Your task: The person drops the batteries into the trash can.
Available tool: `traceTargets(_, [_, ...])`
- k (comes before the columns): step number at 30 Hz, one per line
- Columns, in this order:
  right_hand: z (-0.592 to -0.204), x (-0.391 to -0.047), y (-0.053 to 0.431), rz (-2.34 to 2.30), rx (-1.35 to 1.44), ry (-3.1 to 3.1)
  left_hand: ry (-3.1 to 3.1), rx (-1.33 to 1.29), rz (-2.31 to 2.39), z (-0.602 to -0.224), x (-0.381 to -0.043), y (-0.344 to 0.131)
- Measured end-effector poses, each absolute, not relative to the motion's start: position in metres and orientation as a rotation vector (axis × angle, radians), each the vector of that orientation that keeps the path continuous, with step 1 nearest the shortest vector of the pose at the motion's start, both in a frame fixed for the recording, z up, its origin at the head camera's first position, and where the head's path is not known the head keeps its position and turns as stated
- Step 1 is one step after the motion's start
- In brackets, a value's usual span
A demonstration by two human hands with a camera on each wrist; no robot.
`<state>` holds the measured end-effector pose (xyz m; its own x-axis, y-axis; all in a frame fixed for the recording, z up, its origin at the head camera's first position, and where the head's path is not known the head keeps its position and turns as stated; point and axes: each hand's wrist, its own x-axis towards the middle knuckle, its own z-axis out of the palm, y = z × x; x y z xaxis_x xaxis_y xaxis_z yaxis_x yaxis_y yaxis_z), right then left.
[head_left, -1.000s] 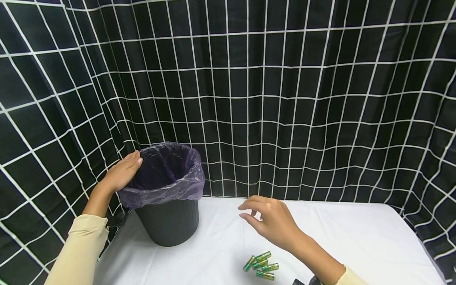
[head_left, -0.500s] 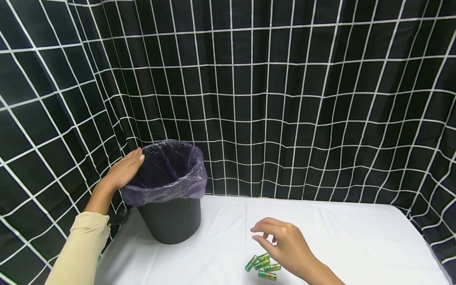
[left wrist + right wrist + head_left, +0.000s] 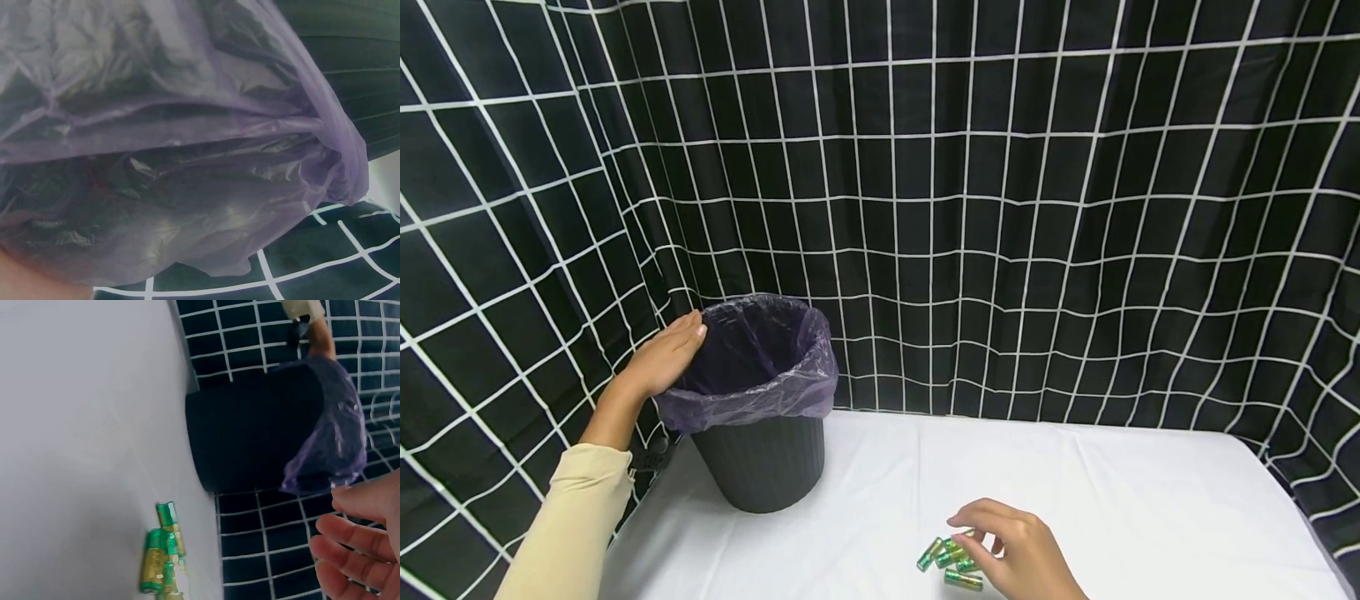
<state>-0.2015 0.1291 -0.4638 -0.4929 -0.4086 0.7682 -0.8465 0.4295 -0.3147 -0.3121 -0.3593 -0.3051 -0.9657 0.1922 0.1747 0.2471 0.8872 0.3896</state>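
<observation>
Twelve o'clock taken as away from the person. A dark grey, ribbed, tapering bin stands upright on the white cloth-covered table, at about ten o'clock from the right hand. A thin translucent purple plastic liner is folded outward over its rim; I take the wide cuff to be what keeps the bag up and its mouth spread.

The left hand lies along the nine-to-ten o'clock side of that rim, on the folded plastic. Its visible fingers are straight and pressed together, not hooked over the edge. Probable reason: a flat palm steadies bin and liner without covering the mouth. From the left wrist, mostly plastic shows, with a little skin at the lower edge; I cannot tell how firmly it presses.

The small green-and-gold shiny cylinders, battery-like, lie on their sides on the table, at roughly five o'clock from the bin and well apart from it. Most touch or nearly touch in a bunch; one sits just off at the bunch's six o'clock. Count uncertain, the right hand partly covering them.

Right hand hovers above the bunch, fingers bent, thumb and forefinger apart, nothing pinched. The side view shows a gap between hand and cylinders. Judgement: the curved, parted fingers suit taking one small cylinder at a time.
</observation>
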Motion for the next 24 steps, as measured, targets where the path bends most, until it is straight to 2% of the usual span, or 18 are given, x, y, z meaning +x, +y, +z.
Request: traceTargets(24, [-0.507, -0.212, 0.152, 1.029, 1.012, -2.242, -2.939, -0.328, -0.667, -0.305, -0.311, -0.36])
